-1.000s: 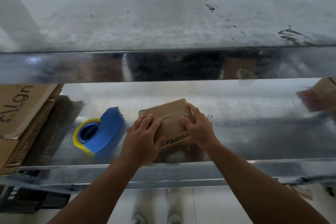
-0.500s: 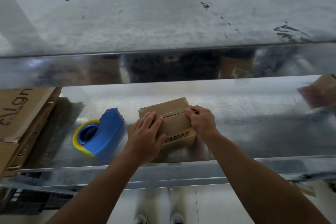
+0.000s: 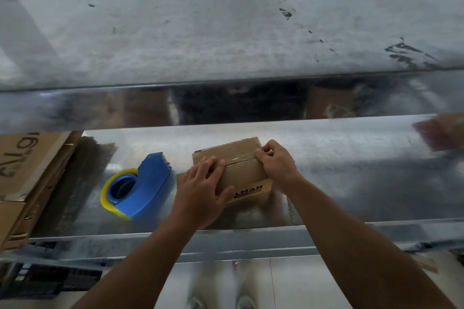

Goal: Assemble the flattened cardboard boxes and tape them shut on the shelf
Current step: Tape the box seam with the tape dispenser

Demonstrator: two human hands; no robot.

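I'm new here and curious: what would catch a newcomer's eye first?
A small cardboard box sits centred on the metal shelf: the left hand presses flat on its left side while the right hand curls over the right end of its taped seam. Left of it lies a blue tape dispenser with a yellow roll, and flattened cardboard is stacked at far left.

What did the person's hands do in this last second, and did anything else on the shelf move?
The right hand slid from lying flat on the box top to its right edge, where its fingers now curl round the tape end. The left hand stayed flat on the box's left side. The box, blue tape dispenser and flattened cardboard did not move.
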